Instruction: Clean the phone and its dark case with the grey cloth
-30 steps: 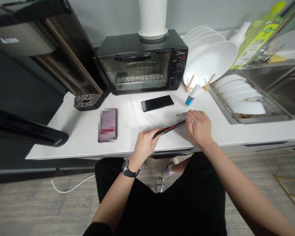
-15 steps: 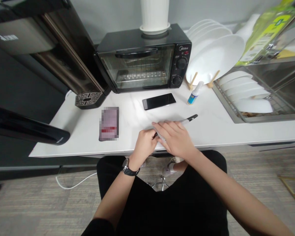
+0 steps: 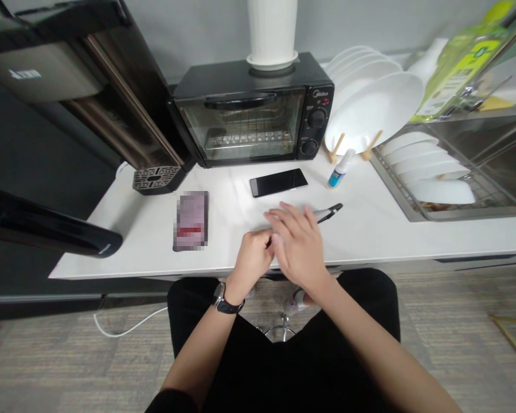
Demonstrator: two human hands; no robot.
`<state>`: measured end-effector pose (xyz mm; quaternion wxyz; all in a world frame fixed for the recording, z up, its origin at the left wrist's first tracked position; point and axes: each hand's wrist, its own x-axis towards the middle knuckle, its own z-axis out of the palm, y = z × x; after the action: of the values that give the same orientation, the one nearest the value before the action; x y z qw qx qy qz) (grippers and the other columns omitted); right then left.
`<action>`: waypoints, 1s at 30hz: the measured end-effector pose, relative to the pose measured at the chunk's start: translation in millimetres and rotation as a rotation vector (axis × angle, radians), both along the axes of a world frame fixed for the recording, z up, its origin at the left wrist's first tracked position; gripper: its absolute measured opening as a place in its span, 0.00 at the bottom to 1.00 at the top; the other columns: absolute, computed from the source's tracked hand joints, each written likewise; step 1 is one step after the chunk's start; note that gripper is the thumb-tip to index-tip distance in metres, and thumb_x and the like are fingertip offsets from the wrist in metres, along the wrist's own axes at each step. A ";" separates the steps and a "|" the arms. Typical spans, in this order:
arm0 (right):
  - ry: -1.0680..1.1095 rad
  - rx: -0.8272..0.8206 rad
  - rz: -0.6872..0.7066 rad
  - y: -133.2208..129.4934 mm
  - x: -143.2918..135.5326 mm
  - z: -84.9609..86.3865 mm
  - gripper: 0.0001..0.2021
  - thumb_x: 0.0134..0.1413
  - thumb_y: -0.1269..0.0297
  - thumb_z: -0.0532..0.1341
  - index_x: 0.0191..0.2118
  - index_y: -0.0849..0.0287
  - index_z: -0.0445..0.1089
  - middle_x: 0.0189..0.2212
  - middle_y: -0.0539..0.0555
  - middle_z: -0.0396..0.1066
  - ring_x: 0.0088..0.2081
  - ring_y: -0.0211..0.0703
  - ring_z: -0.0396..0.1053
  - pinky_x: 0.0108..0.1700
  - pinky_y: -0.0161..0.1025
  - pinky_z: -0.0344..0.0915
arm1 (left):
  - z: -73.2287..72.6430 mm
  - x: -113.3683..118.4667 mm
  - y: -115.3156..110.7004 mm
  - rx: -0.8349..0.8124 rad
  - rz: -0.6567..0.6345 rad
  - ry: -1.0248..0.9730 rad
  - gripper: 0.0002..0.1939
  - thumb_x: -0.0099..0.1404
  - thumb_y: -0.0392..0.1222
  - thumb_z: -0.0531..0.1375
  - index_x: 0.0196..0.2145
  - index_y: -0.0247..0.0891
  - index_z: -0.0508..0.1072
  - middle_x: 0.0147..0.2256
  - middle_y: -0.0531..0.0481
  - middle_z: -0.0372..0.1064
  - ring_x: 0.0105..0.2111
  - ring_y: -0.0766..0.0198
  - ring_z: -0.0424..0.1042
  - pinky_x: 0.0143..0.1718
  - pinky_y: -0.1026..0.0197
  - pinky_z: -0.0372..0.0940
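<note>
My left hand (image 3: 254,252), with a watch on the wrist, is closed around the near end of a slim grey and black object (image 3: 329,213). Its black tip points right, over the counter; its kind is unclear, as my hands cover its middle. My right hand (image 3: 298,244) lies across it from above, fingers stretched out and slightly blurred, its thumb side against my left hand. Beyond my hands a black smartphone (image 3: 278,182) rests on the counter. A small spray bottle (image 3: 338,171) with a blue label stands to its right. Left of my hands lies a pixelated purplish flat item (image 3: 191,221).
Behind the white counter (image 3: 129,241) area stands a toaster oven (image 3: 251,126) carrying a white pot (image 3: 273,31). A dark drink machine (image 3: 141,109) is at left. White plates (image 3: 374,109) stand in a rack near the sink (image 3: 505,201). A green bottle (image 3: 460,74) stands behind.
My right hand has shifted slightly left along the slim object, and its fingers have lifted and spread. The object's black end has tilted a little. My left hand keeps its grip.
</note>
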<state>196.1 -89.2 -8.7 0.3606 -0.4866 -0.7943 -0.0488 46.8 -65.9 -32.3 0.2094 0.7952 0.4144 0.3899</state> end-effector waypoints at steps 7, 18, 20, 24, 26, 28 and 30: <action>-0.211 0.086 0.117 5.9 38.2 -3.6 0.22 0.74 0.61 0.51 0.65 0.64 0.68 0.53 0.61 0.78 0.50 0.53 0.70 0.54 0.50 0.62 | -0.4 -1.9 1.8 -0.018 0.011 0.034 0.11 0.71 0.35 0.60 0.32 0.35 0.81 0.26 0.49 0.79 0.23 0.63 0.74 0.29 0.64 0.67; 0.095 0.060 -0.165 14.6 24.0 1.6 0.18 0.71 0.67 0.48 0.48 0.58 0.75 0.47 0.56 0.79 0.54 0.51 0.71 0.71 0.54 0.51 | 4.8 2.5 1.6 -0.057 0.014 -0.024 0.11 0.75 0.39 0.59 0.40 0.36 0.83 0.31 0.50 0.82 0.26 0.64 0.76 0.30 0.65 0.68; 0.060 0.029 -0.046 2.7 -3.5 2.1 0.19 0.72 0.66 0.49 0.55 0.61 0.74 0.54 0.58 0.78 0.58 0.51 0.69 0.72 0.53 0.49 | 2.3 -0.3 3.6 0.001 0.020 0.006 0.14 0.71 0.34 0.57 0.29 0.35 0.79 0.24 0.50 0.77 0.22 0.64 0.71 0.26 0.64 0.64; -0.136 0.013 0.153 -4.9 -10.9 0.8 0.22 0.73 0.63 0.52 0.65 0.66 0.67 0.59 0.61 0.75 0.55 0.53 0.69 0.60 0.50 0.60 | -0.5 -3.5 5.0 0.028 0.014 0.037 0.13 0.65 0.31 0.58 0.23 0.35 0.75 0.22 0.48 0.74 0.20 0.63 0.69 0.24 0.63 0.63; -0.196 0.022 0.140 2.1 11.9 -0.1 0.21 0.74 0.60 0.52 0.64 0.63 0.68 0.54 0.61 0.77 0.51 0.53 0.70 0.53 0.49 0.61 | 0.6 -2.1 3.8 0.023 0.023 0.041 0.14 0.68 0.33 0.58 0.25 0.35 0.76 0.22 0.48 0.74 0.20 0.62 0.69 0.25 0.62 0.64; -0.187 0.026 0.055 13.7 43.4 -0.4 0.19 0.75 0.60 0.50 0.58 0.61 0.73 0.46 0.59 0.79 0.46 0.52 0.70 0.49 0.48 0.60 | 3.3 0.8 1.9 -0.015 0.013 0.016 0.12 0.72 0.36 0.59 0.33 0.34 0.81 0.26 0.48 0.79 0.23 0.62 0.73 0.28 0.63 0.67; -0.158 0.024 -0.043 25.1 71.8 0.2 0.17 0.74 0.62 0.49 0.48 0.58 0.76 0.40 0.57 0.78 0.42 0.51 0.69 0.47 0.48 0.60 | 6.4 3.7 0.1 -0.071 -0.014 -0.022 0.10 0.74 0.39 0.61 0.44 0.37 0.83 0.34 0.49 0.83 0.28 0.62 0.78 0.32 0.63 0.70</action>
<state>267.9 -64.1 -8.5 0.3013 -0.4939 -0.8089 -0.1043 50.5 -65.8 -26.0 0.2449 0.7858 0.4199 0.3823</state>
